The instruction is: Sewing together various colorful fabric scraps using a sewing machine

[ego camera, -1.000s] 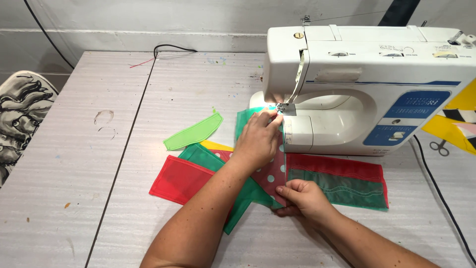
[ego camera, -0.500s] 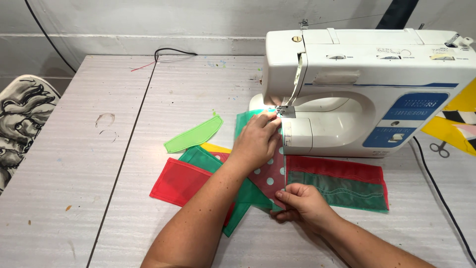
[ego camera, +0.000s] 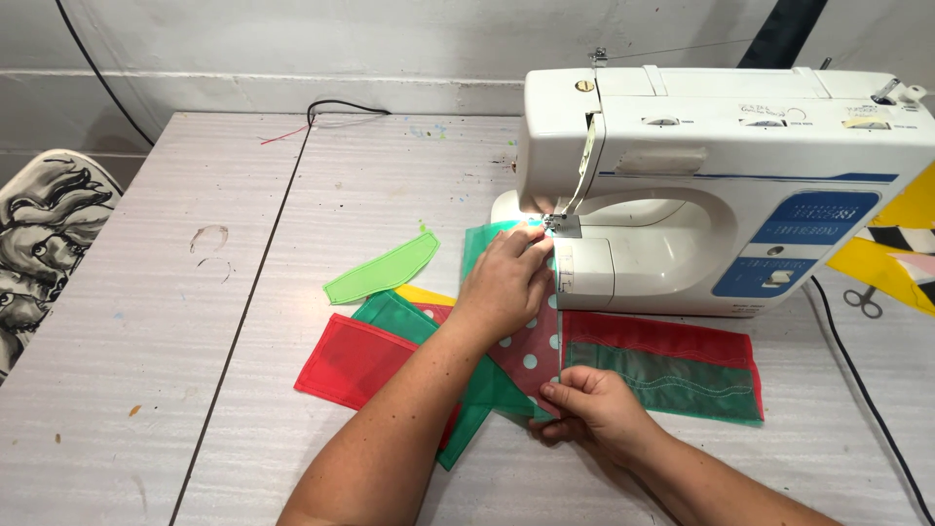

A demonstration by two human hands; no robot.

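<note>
1. The left hand is laid flat, fingers extended, on the fabric just left of the needle; nothing is gripped, the cloth is only pressed down.
2. The right hand is closed in a pinch on the near edge of the dotted strip, which is held taut toward the person.
3. The dotted strip is run from the pinch, far-ward, up to the presser foot of the machine. It lies over green and red mesh pieces, which are spread to the left and right on the table.
4. A light green piece lies apart, to the far left of the stack; a yellow corner shows beside it.
5. For a straight seam, the strip edge should be kept parallel to the plate markings, judged from the present alignment.
6. Tension should be kept even between both hands; the cloth should be guided, not pulled, so that the needle is not bent.
7. The left fingertips are very close to the needle and should be held to its side, never in front of it.
8. Slippage between mesh layers is likely; flat pressure should be maintained.
</note>
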